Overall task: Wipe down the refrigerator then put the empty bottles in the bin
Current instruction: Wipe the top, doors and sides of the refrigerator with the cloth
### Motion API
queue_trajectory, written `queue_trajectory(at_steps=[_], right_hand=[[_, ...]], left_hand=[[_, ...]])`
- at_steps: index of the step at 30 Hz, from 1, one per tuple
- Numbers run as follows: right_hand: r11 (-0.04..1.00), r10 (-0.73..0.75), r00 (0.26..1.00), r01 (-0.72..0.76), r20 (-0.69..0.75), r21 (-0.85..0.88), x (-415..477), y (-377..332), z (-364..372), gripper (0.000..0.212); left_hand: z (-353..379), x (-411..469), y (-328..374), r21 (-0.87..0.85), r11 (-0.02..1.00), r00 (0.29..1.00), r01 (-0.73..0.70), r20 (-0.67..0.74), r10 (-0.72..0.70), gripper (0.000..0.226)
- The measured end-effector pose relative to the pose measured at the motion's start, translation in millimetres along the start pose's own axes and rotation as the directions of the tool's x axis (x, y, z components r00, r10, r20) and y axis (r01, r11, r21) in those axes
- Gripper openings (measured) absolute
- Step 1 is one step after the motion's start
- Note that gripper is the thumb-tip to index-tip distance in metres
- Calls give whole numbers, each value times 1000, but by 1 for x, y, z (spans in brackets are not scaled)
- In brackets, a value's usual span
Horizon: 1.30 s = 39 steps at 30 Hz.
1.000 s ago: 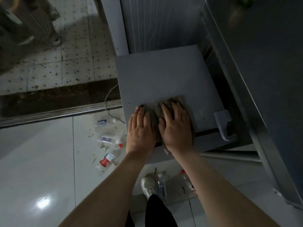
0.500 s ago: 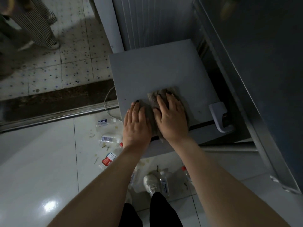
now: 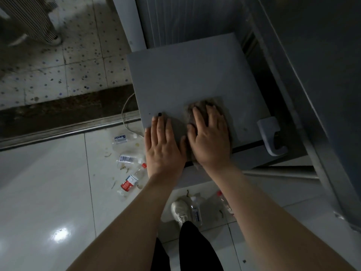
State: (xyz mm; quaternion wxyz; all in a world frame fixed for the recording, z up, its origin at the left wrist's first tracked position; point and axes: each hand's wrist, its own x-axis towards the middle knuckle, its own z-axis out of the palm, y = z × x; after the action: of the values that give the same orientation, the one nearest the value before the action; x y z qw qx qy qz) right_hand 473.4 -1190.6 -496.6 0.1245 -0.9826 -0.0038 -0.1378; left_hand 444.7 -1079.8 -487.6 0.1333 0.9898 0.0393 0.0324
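Note:
The small grey refrigerator [image 3: 191, 75] stands below me and I look down on its flat top. My right hand [image 3: 210, 137] presses flat on a grey-brown cloth [image 3: 218, 106] near the top's front edge. My left hand [image 3: 165, 147] lies flat and empty on the front left corner, beside the cloth. Several empty plastic bottles lie on the white floor: a red-labelled bottle [image 3: 130, 181], a crushed blue-labelled bottle [image 3: 127, 159] and another bottle [image 3: 120, 138] to the left. A clear bottle [image 3: 196, 211] and a red-capped bottle [image 3: 224, 202] lie in front of the refrigerator.
The refrigerator's door handle [image 3: 272, 137] juts out at the front right. A tall dark grey panel [image 3: 322, 75] stands close on the right. A white cable [image 3: 127, 114] hangs at the left side. My white shoe [image 3: 180, 211] is among the bottles. Another person's striped trouser leg [image 3: 37, 22] is at far left.
My right hand has slid the cloth a little further from me and to the right. My left hand has stayed near the front left corner, and the cloth has slid out from under it.

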Motion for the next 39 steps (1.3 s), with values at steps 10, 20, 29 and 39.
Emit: queue_trajectory(at_steps=[10, 20, 29, 39], right_hand=[[999, 47, 999, -47, 25, -22, 23, -3, 6, 48], [994, 79, 997, -80, -20, -70, -35, 8, -14, 45], [989, 143, 989, -142, 26, -33, 0, 6, -4, 53], [988, 157, 985, -156, 72, -14, 29, 8, 2, 55]], left_hand=[[4, -1, -3, 82, 996, 1000, -27, -3, 27, 62], [0, 0, -3, 43, 998, 999, -44, 18, 43, 67], [3, 0, -3, 46, 998, 999, -47, 10, 46, 71], [1, 2, 0, 74, 997, 999, -24, 37, 21, 70]])
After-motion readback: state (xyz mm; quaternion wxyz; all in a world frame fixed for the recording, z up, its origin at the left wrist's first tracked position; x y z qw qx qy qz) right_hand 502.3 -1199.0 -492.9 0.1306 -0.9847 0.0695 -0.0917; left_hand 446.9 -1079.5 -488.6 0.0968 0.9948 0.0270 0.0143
